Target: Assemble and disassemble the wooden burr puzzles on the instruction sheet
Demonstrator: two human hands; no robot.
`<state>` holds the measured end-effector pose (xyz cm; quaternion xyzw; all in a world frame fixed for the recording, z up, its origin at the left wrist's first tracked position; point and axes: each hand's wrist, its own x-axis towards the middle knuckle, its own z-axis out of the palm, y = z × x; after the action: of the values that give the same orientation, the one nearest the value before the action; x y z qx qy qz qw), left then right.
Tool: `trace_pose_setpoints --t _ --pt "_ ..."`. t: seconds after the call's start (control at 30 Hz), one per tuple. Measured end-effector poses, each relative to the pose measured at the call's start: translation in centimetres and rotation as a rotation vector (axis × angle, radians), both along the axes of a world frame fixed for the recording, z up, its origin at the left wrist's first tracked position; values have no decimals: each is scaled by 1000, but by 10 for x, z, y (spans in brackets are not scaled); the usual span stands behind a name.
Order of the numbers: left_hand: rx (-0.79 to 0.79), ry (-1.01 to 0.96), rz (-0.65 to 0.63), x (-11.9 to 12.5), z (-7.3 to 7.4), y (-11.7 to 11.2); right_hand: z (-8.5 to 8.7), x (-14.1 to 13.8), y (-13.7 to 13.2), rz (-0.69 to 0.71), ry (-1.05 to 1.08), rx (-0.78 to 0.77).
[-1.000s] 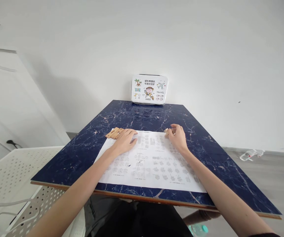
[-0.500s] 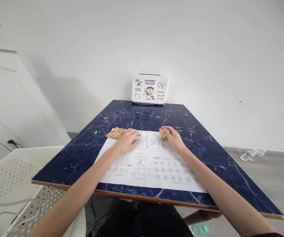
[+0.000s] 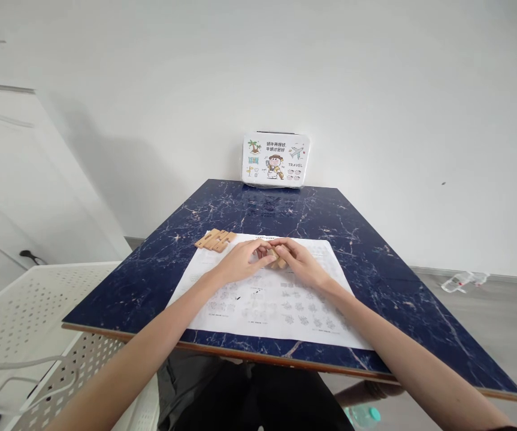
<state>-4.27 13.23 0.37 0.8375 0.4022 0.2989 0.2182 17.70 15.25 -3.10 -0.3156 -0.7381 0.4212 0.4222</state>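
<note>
Both hands meet over the middle of a printed sheet (image 3: 267, 305) that lies flat on the dark blue marbled counter (image 3: 375, 257). Between them sits a small wooden piece (image 3: 278, 259), pale and blocky, resting on or just above the paper. The right hand (image 3: 302, 261) curls its fingers over the piece from the right and closes on it, while the left hand (image 3: 239, 261) brings its fingertips in from the other side and pinches the same piece, so both are gripping it; most of the wood is hidden under the fingers

The piece looks light, stiff and dry, with hard edges and probably notches. It should take a firm pinch without harm. A hold across its flat faces with thumb and forefinger would suit best, since a grip on the corners could let it twist or slip

At the far left corner of the sheet, partly on the bare counter, a loose row of wooden sticks (image 3: 215, 239) lies well apart from the hands. A cartoon-printed box (image 3: 275, 160) stands against the wall at the far edge. A white perforated cart (image 3: 29, 311) is beside the counter on the left, and a clear plastic bottle (image 3: 463, 279) lies on the floor to the right
</note>
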Motion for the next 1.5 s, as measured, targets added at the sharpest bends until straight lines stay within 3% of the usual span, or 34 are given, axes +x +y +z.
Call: trace_pose_setpoints --t 0.1,0.27,0.47,0.6,0.83,1.07,1.3,1.5 --pt "4 13 -2 3 2 -2 -2 0 1 5 -34 38" --pt "46 31 73 0 -3 5 0 3 2 -108 -49 59" --pt "114 29 125 -4 -10 10 2 4 1 -205 -155 223" --pt "133 8 102 -3 -8 7 3 3 0 -160 -131 161" --pt "29 50 105 -2 -8 6 7 3 -5 -61 -63 108" --pt "113 75 115 -3 -9 8 4 3 -5 -73 -95 87" --pt "118 104 124 -4 -10 9 10 3 -10 -80 -124 127" --pt "130 77 123 -3 -11 9 4 4 -4 -77 -103 105"
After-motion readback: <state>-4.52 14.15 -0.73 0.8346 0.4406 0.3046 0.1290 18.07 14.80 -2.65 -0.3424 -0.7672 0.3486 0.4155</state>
